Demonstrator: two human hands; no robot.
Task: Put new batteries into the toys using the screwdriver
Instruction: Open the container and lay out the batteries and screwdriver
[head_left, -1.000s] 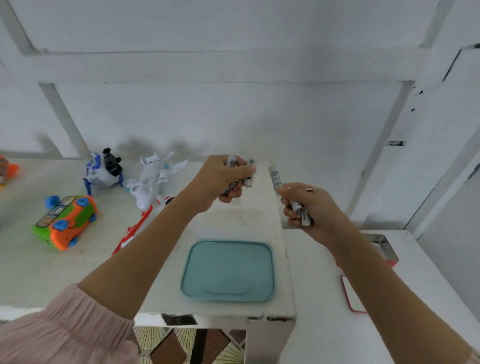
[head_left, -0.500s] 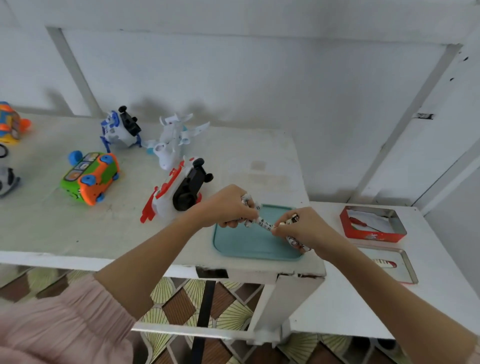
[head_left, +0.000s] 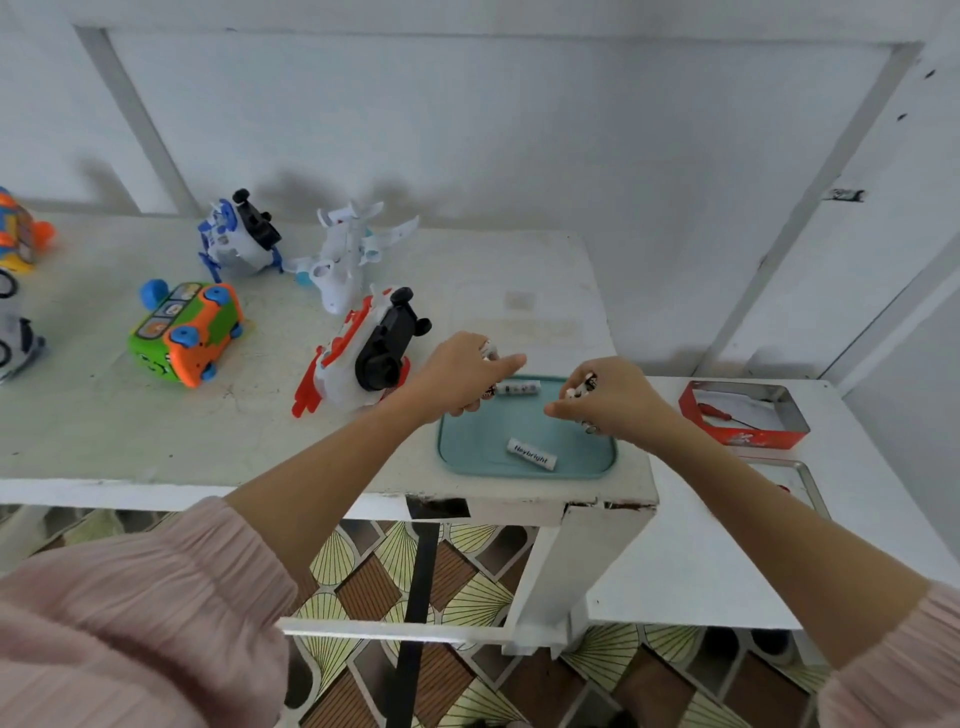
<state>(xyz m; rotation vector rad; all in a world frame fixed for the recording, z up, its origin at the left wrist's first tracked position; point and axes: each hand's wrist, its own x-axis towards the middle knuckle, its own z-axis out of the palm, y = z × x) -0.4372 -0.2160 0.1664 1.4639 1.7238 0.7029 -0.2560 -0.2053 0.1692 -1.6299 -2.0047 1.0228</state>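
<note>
1. While both hands hover over the shallow teal plastic tray (head_left: 452, 447), the left hand (head_left: 460, 374) has its fingers curled round a few white batteries with black print (head_left: 488, 351), its index finger stretched toward the tray's far edge.
2. The right hand (head_left: 610, 397) is likewise clamped on its own small bundle of batteries (head_left: 584, 384), thumb pointing left, low above the tray.
3. Two loose batteries lie in the tray: one at the far edge (head_left: 517, 388), just beside the left fingertips, and one labelled white battery (head_left: 531, 455) near the front, between the hands and closer to the viewer. Probably the tray is there to stop them rolling off the white table (head_left: 130, 426).
4. The nearest toy, a white and red plastic plane turned over with its black underside up (head_left: 363, 358), sits just left of the left hand, seemingly ready for access.
5. The red-handled screwdriver (head_left: 727, 415) rests in an open red metal tin (head_left: 743, 439), well to the right of the right hand, untouched.
</note>
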